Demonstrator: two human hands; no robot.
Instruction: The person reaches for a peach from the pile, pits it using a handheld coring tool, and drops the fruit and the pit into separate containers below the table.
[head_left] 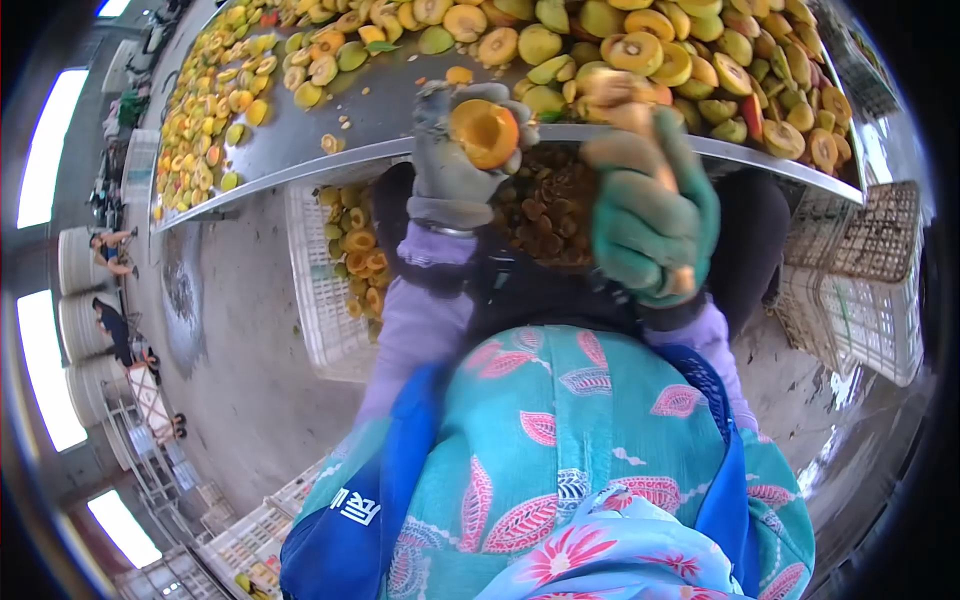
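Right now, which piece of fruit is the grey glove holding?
The orange half with a round hollow in its cut face, held in the grey-gloved left hand; the other fruit on the metal table lies heaped or scattered.

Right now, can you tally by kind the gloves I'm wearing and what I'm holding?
Grey glove: 1, on the left hand
Green glove: 1, on the right hand
Hollowed fruit half: 1, in the left hand
Wood-coloured tool: 1, blurred, in the right hand
Total: 4
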